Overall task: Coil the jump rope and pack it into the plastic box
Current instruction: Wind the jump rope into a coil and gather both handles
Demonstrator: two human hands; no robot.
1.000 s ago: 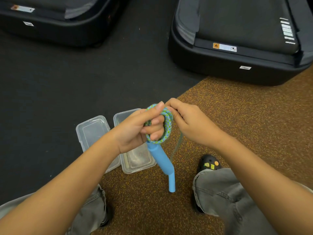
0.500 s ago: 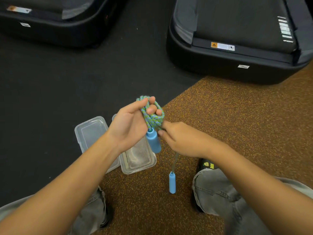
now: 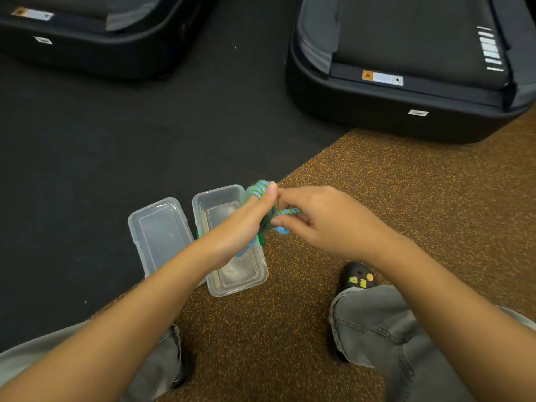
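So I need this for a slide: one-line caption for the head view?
Both hands, left and right, wind the jump rope above the open plastic box.

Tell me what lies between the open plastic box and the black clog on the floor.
In the head view, only bare speckled brown floor lies between the plastic box and the black clog.

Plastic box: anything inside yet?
Box near end shows only bare bottom; rope is in the hands above. Left hand and forearm cover its middle, unseen.
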